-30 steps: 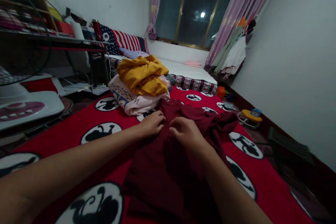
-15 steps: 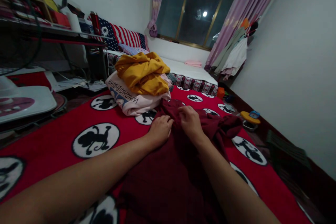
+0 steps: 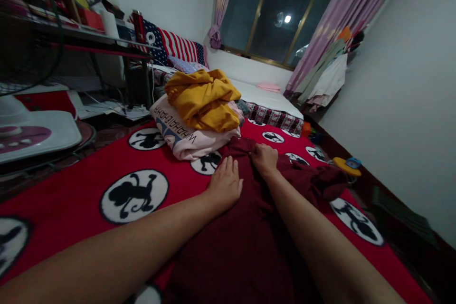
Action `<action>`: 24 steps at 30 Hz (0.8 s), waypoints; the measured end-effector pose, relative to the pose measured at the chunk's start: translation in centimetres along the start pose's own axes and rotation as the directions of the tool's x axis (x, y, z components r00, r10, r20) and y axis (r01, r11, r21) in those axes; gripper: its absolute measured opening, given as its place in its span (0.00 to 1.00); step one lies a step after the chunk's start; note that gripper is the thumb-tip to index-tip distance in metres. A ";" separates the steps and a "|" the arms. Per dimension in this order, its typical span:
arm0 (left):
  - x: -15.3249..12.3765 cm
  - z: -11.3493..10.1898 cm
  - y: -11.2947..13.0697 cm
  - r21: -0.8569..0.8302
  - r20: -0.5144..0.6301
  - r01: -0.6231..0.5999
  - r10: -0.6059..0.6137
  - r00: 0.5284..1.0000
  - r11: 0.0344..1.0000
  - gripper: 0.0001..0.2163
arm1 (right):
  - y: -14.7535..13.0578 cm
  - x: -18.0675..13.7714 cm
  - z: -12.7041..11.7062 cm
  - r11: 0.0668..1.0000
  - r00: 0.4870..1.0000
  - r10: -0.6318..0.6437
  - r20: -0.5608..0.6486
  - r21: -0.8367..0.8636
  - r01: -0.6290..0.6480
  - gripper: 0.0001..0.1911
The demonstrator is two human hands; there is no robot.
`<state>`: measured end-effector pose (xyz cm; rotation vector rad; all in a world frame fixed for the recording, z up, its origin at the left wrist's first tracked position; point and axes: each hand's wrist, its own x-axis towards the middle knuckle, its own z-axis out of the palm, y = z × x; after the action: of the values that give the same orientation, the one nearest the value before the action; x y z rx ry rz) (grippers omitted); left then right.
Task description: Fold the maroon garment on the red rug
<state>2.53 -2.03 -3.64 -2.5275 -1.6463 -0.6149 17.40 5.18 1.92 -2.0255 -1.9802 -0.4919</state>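
Observation:
A dark maroon garment (image 3: 249, 242) lies spread on the red blanket (image 3: 89, 171) with black-and-white round prints. My left hand (image 3: 225, 184) rests flat on the garment's left edge, fingers together and stretched out. My right hand (image 3: 264, 157) is further out, fingers curled on the cloth at the garment's far end. A bunched part of the maroon cloth (image 3: 322, 180) trails off to the right.
A pile of clothes sits just beyond my hands: a yellow garment (image 3: 203, 97) on top of a pale pink one (image 3: 181, 130). A white fan base (image 3: 33, 135) stands at the left, with a dark shelf (image 3: 81, 40) behind. A mattress (image 3: 265, 99) lies under the window.
My right hand has slid farther out along the garment. My left hand has opened from curled to flat on the cloth. The view has shifted slightly.

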 end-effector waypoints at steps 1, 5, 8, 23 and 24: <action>0.0 0.0 0.0 0.002 0.011 0.003 -0.003 1.000 1.000 0.27 | -0.5 -0.1 0.1 1.000 0.999 -0.023 -0.048 -0.004 0.023 0.13; 0.2 -0.4 0.2 0.007 0.087 0.029 -0.030 0.996 1.000 0.29 | -2.4 0.4 0.9 0.953 0.959 -0.277 -0.064 0.105 0.283 0.13; 0.4 -0.6 0.0 0.013 0.125 0.065 -0.066 0.990 0.998 0.32 | -3.3 1.4 2.3 0.919 0.931 -0.340 0.130 0.255 0.301 0.12; 0.1 -0.5 -0.4 -0.113 0.005 -0.347 0.349 0.937 0.931 0.22 | 6.7 -3.8 -3.4 0.596 0.784 0.529 -0.326 0.800 -0.069 0.18; 0.1 -0.4 -0.4 -0.127 0.004 -0.366 0.369 0.929 0.922 0.21 | 8.1 -4.4 -3.5 0.586 0.727 0.593 -0.345 0.805 -0.097 0.17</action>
<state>2.12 -1.85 -3.30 -2.8394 -1.1178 -0.6599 25.25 -0.55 3.64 -1.4125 -1.0380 -0.1173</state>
